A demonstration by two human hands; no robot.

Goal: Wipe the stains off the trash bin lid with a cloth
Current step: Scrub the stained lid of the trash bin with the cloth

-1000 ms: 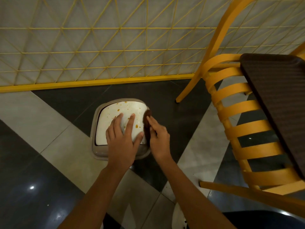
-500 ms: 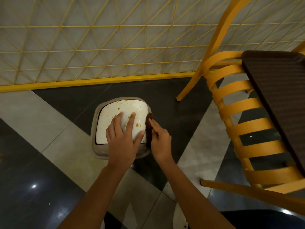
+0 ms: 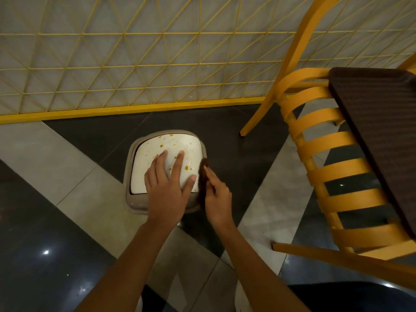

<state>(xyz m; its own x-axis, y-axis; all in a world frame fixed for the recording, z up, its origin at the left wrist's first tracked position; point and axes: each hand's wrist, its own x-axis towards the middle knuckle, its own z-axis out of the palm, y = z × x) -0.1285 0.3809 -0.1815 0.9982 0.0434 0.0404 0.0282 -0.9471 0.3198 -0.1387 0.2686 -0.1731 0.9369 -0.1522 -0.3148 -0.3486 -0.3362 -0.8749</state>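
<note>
The wiping looks barely begun. The white lid (image 3: 157, 149) sits on its bin (image 3: 128, 176) and carries orange-brown stains (image 3: 186, 168) along its far edge and right side, none visibly cleared. The dark cloth (image 3: 203, 174) stands at the lid's right edge, against the rim and not yet on the top. The right hand (image 3: 218, 199) grasps it, fingers curled along the fabric (the thumb is hidden). The left hand (image 3: 165, 190) lies flat on the lid's near half, fingers straight and spread, pressing down and holding nothing. I judge the whole spotted top is left to do.
</note>
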